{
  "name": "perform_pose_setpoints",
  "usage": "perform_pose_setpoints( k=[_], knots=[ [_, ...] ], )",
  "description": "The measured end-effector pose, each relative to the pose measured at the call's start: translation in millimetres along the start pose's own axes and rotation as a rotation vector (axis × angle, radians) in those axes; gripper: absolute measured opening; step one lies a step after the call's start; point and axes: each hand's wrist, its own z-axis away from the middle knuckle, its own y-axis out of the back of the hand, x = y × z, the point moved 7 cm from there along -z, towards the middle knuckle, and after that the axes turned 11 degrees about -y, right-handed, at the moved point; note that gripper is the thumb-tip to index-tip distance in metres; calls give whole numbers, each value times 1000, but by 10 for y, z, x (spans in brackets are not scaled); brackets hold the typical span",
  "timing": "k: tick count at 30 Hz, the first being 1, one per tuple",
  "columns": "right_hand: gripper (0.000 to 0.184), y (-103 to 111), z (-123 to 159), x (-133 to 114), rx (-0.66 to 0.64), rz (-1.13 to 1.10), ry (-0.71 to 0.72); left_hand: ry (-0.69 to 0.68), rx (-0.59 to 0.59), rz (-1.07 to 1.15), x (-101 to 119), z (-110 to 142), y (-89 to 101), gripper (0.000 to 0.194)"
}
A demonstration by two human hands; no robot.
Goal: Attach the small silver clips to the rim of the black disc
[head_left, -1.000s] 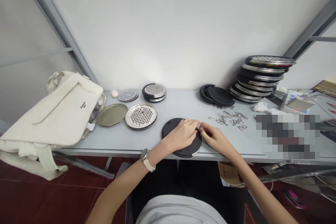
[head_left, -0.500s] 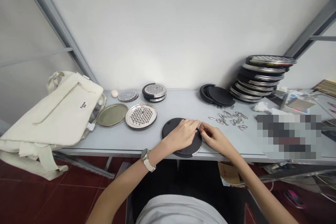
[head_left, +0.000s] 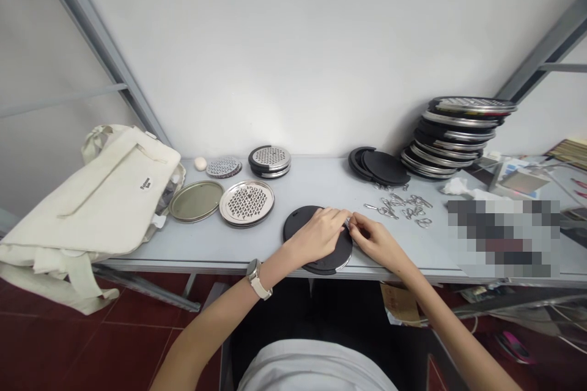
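A round black disc (head_left: 300, 220) with a thin silvery rim at its lower right lies at the table's front edge. My left hand (head_left: 321, 232) reaches across it, fingers curled and closed near its right edge. Close against those fingertips, my right hand (head_left: 370, 238) makes a pinch. Whatever small thing is between the fingertips is too hidden to name. To the right of my hands lies a loose group of small metal clips or rings (head_left: 397, 200).
Behind the clips are black round covers (head_left: 384, 168), beside a tall leaning stack of black-and-silver discs (head_left: 452, 134). Perforated grater discs (head_left: 247, 203) and a greenish metal plate (head_left: 196, 200) lie left. A cream bag (head_left: 114, 195) stands at the far left.
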Motion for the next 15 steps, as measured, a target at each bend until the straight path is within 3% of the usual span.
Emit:
perform_pose_setpoints(
  k=[15],
  knots=[
    [18, -11, -9, 47, -6, -15, -10, -7, 0, -10, 2, -1, -5, 29]
  ],
)
